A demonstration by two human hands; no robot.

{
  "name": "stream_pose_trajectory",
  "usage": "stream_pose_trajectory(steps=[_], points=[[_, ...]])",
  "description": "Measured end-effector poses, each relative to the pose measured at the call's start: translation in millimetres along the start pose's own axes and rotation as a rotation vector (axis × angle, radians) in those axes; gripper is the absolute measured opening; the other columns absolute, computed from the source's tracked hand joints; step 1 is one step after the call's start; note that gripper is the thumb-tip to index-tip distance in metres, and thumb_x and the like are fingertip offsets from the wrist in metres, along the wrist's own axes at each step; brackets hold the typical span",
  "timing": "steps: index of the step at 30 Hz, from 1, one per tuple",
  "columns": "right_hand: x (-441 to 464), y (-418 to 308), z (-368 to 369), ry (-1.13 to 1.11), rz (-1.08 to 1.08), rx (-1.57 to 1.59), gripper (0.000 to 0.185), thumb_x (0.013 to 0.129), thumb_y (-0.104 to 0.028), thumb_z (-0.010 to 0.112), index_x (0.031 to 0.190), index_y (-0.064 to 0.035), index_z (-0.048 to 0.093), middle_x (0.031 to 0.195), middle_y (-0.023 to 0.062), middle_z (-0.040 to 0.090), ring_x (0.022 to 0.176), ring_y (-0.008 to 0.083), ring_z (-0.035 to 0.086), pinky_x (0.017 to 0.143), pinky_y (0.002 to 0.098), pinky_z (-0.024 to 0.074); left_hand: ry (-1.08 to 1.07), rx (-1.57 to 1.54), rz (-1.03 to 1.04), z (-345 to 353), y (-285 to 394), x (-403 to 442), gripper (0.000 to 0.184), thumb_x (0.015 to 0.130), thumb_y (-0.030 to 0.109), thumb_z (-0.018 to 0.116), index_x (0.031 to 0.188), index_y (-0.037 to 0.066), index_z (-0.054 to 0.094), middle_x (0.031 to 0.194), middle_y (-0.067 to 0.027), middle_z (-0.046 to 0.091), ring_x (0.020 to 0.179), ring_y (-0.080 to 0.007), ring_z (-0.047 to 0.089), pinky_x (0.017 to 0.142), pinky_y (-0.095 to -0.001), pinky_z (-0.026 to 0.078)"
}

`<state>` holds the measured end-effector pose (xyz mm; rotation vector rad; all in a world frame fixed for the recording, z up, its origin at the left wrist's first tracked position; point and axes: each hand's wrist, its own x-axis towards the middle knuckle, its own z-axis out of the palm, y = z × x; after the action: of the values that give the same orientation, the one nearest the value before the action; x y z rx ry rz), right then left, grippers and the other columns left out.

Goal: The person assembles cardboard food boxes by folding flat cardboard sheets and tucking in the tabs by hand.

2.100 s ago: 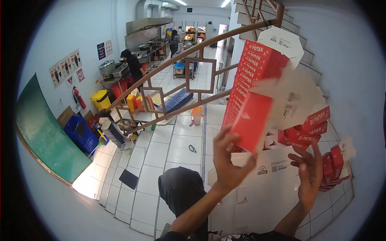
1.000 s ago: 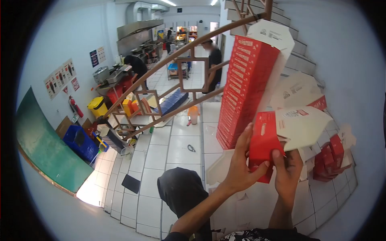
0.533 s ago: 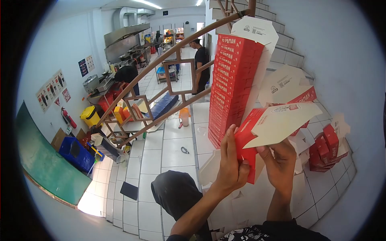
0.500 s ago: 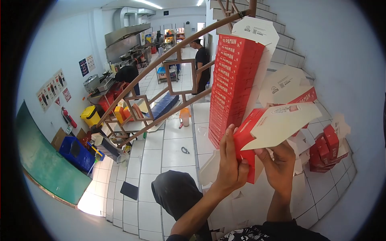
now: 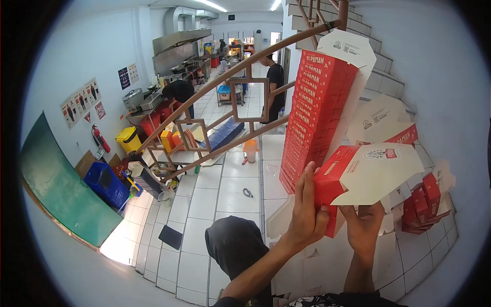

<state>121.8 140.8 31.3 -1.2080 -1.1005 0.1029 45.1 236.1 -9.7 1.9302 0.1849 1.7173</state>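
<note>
Between my hands is a partly folded red and white cardboard food box (image 5: 328, 187), its wide white lid flap with a printed logo tilted toward the right. My left hand (image 5: 306, 217) grips the red side, fingers along the outer wall and thumb on the near face. From below, my right hand (image 5: 364, 225) pinches near the flap's lower edge; the flap hides some of its fingertips. Just behind the box rises a tall, leaning stack of red boxes (image 5: 318, 107) printed "SI PAMAN", the top one with its white flap (image 5: 345, 47) up.
More red boxes (image 5: 424, 202) lie in a heap at the right wall, and white flat cartons are around my hands. A brown railing (image 5: 240, 71) runs along the left of the tiled landing. A phone-like dark slab (image 5: 170, 237) lies on a step. Two people work beyond the railing.
The held box has turned so its lid's printed face shows more fully. My right fingers have moved further under the flap. The whole view has shifted, with the scene sliding right and slightly down.
</note>
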Motion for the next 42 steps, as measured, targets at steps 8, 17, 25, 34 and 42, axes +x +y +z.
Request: stream_pose_trajectory(steps=[8, 17, 25, 34, 42], points=[[-15, 6, -2, -0.044, 0.08, -0.036, 0.018, 0.08, 0.003, 0.063, 0.097, -0.0001, 0.064, 0.092, 0.0064, 0.064, 0.084, 0.0158, 0.061, 0.078, 0.0307, 0.0478, 0.022, -0.046, -0.011, 0, -5, -1, 0.07, 0.082, 0.009, 0.046, 0.141, -0.008, 0.015, 0.137, -0.0296, 0.034, 0.124, -0.0406, 0.039, 0.103, -0.0452, 0.032], [-12, 9, -13, -0.332, -0.053, -0.073, 0.023, 0.083, 0.0, 0.062, 0.106, 0.0026, 0.059, 0.103, 0.0083, 0.06, 0.099, 0.0162, 0.055, 0.088, 0.0307, 0.0427, 0.103, -0.348, -0.217, 5, -6, -4, 0.063, 0.085, 0.018, 0.057, 0.135, -0.006, 0.028, 0.139, -0.0231, 0.032, 0.128, -0.0325, 0.035, 0.105, -0.0404, 0.029], [21, 6, -51, 0.364, -0.226, -0.246, 0.043, 0.084, -0.012, 0.06, 0.125, -0.0055, 0.048, 0.12, 0.0132, 0.054, 0.111, 0.0239, 0.052, 0.094, 0.0334, 0.0391, 0.443, -0.742, -0.666, -16, -6, 16, 0.044, 0.087, 0.021, 0.056, 0.125, 0.005, 0.039, 0.123, -0.0086, 0.044, 0.115, -0.0178, 0.044, 0.098, -0.0312, 0.036], [19, 16, -78, -0.055, 0.45, 0.365, 0.068, 0.086, -0.047, 0.053, 0.141, -0.0123, 0.03, 0.135, 0.0103, 0.042, 0.118, 0.0195, 0.047, 0.095, 0.034, 0.0395, 0.094, -0.977, -0.744, -23, -11, 16, 0.068, 0.089, 0.046, 0.053, 0.138, 0.007, 0.027, 0.13, -0.0084, 0.04, 0.118, -0.018, 0.043, 0.096, -0.0311, 0.039], [72, 3, -127, 0.315, 0.202, 0.271, 0.06, 0.09, -0.044, 0.05, 0.137, -0.0105, 0.035, 0.131, 0.0085, 0.046, 0.112, 0.0193, 0.052, 0.089, 0.0341, 0.0452, 0.045, -0.935, -0.783, -20, -10, 14, 0.071, 0.092, 0.051, 0.04, 0.143, 0.007, 0.017, 0.142, -0.015, 0.029, 0.129, -0.0326, 0.037, 0.097, -0.0507, 0.044]])
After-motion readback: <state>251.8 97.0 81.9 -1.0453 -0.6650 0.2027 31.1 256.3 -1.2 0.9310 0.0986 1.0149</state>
